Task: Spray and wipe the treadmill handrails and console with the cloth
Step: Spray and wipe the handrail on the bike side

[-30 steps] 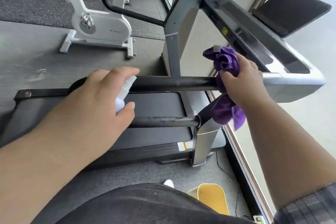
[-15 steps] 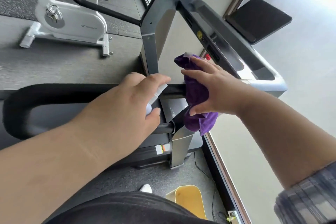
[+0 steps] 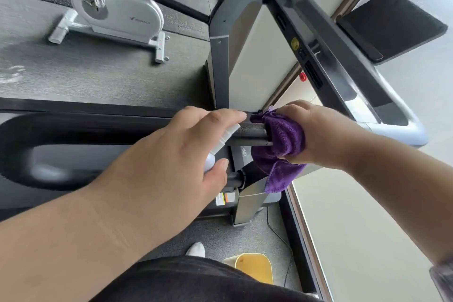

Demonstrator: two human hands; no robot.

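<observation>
The purple cloth [image 3: 285, 137] is wrapped around the near black handrail [image 3: 255, 133] just below the console [image 3: 343, 76], my right hand [image 3: 316, 135] clenched around it. My left hand [image 3: 171, 162] grips the white spray bottle [image 3: 221, 144] beside it, forefinger over the nozzle.

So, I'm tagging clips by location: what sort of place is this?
Probably a gym or fitness room. A treadmill with a console fills the view, a white exercise bike stands beyond it, and the right hand holds a purple cloth round the handrail while the left hand grips a spray bottle.
</observation>
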